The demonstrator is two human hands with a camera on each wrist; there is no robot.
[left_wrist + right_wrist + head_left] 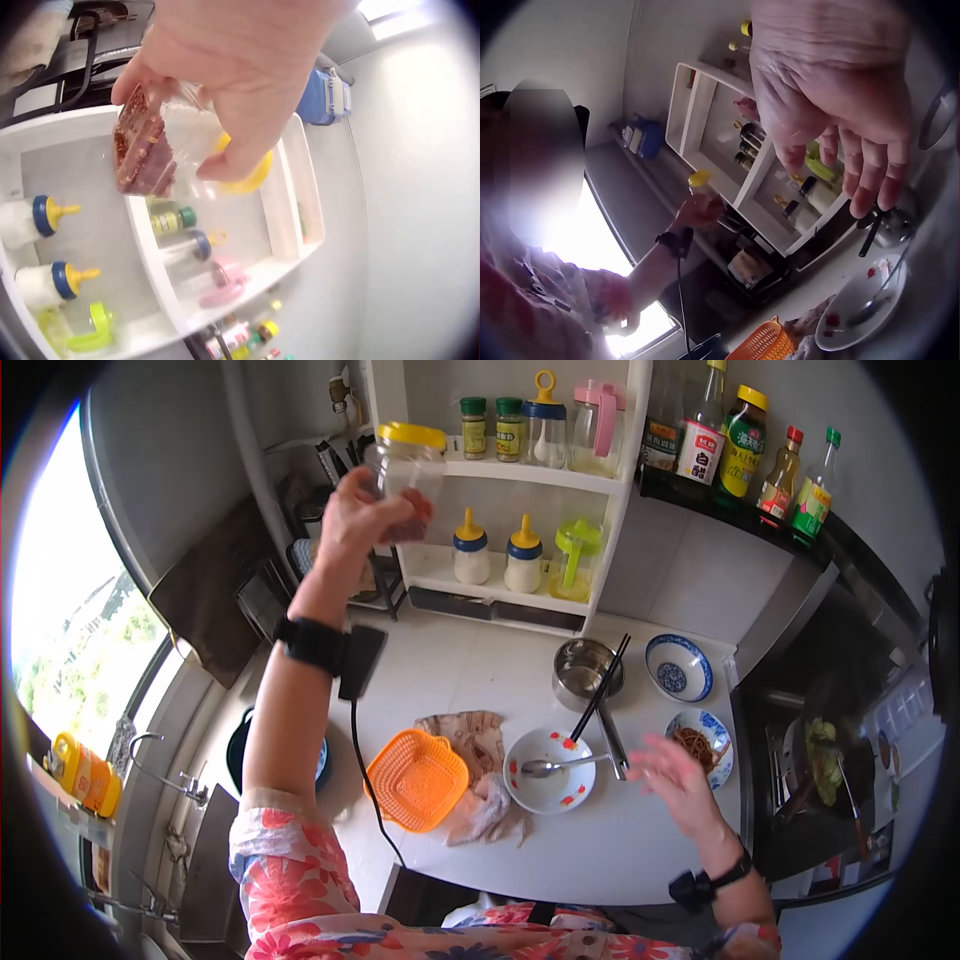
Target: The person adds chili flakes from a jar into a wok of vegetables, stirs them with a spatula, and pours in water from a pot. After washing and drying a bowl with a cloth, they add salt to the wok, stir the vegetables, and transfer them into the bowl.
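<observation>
Jar [402,472] raised before the rack's [618,520] left edge

The left hand's [352,520] fingers curl round it, well above the surface [480,672]. The right hand's [680,788] fingers spread loosely, seen between the spoon bowl [535,748] and noodle plate [722,738]. A stretch of surface separates rack and orange basket [415,775], which sits near the front edge.

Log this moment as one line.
left hand: grips yellow-lidded jar, reddish contents | right hand: empty, above white countertop | spoon: in red-patterned bowl
</observation>
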